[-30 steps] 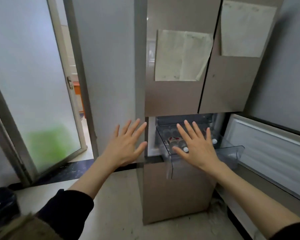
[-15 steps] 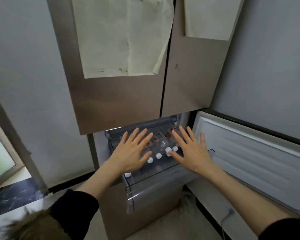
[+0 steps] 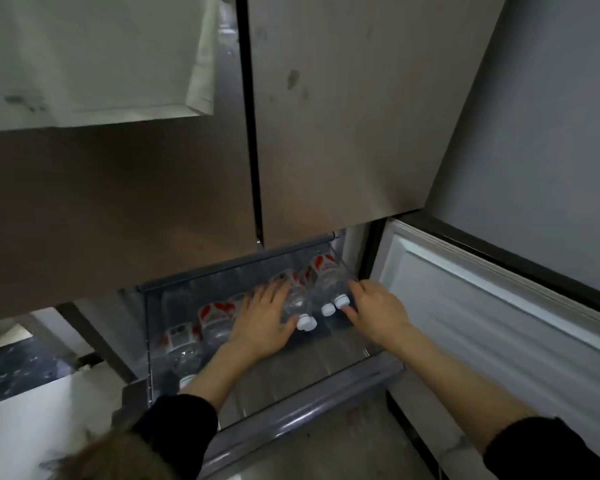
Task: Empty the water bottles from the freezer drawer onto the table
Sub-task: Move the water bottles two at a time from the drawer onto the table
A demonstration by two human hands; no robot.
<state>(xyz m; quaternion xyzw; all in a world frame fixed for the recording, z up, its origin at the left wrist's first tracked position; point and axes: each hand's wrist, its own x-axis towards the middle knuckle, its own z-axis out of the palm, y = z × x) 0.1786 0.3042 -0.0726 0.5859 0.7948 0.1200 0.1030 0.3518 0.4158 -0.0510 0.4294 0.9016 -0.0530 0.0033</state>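
Both hands have dropped into the pulled-out freezer drawer (image 3: 319, 393) at lower centre; half a second ago they hovered spread above it. Left hand (image 3: 262, 322) lies loosely open over one water bottle (image 3: 293, 301), thumb by its white cap (image 3: 306, 323). Right hand (image 3: 378, 311) reaches, fingers parted, beside the right-hand bottle (image 3: 329, 277). Neither has closed yet, so lifting seems about to start; no table in view.

two bare hands reach into a clear plastic freezer drawer (image 3: 326, 407) of lying clear water bottles with white caps and red labels (image 3: 328, 282). left hand (image 3: 262, 322) lies flat on bottles; right hand (image 3: 378, 311) touches a cap.
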